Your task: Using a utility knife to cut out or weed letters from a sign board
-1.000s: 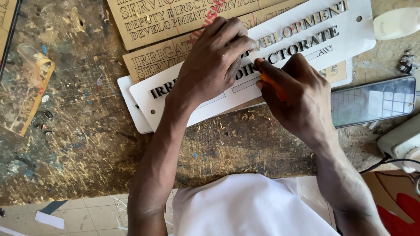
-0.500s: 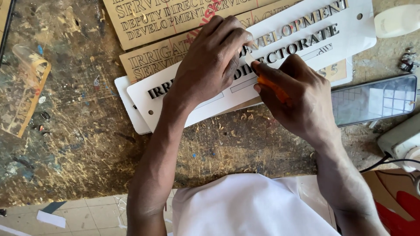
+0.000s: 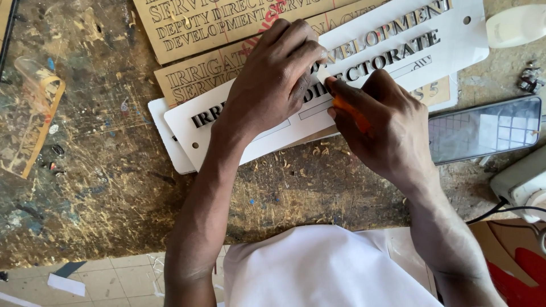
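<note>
We see a long white sign plate point(image 3: 267, 133) lying flat on the workbench point(image 3: 102, 187), a smooth, thin rectangle with rounded corners, small round holes near its ends and dark raised lettering in rows along it. Its long axis runs on a slant, from lower left near the bench's middle up to the upper right corner of the view. A second white plate point(image 3: 168, 148) of like shape peeks out beneath its left end.

Our left hand point(image 3: 273, 85) rests palm-down on the plate's middle, fingers bent and spread narrowly over the letters, pressing it flat. Our right hand point(image 3: 387, 128) is curled tight around a small orange tool point(image 3: 348, 111), its tip touching the plate just beside the left fingertips.

Under and beyond the plate lie brown board panels point(image 3: 193, 74) with cut-out lettering, matte and fibrous. The bench itself is rough, scarred wood, flecked with paint and strewn with pale shavings. To the right a dark phone point(image 3: 489, 131) lies glossy and flat, touching the plate's lower edge region; a white plastic box point(image 3: 520, 182) with a black cable sits below it. At far left lies a clear, yellow-edged scrap point(image 3: 31, 113).
</note>
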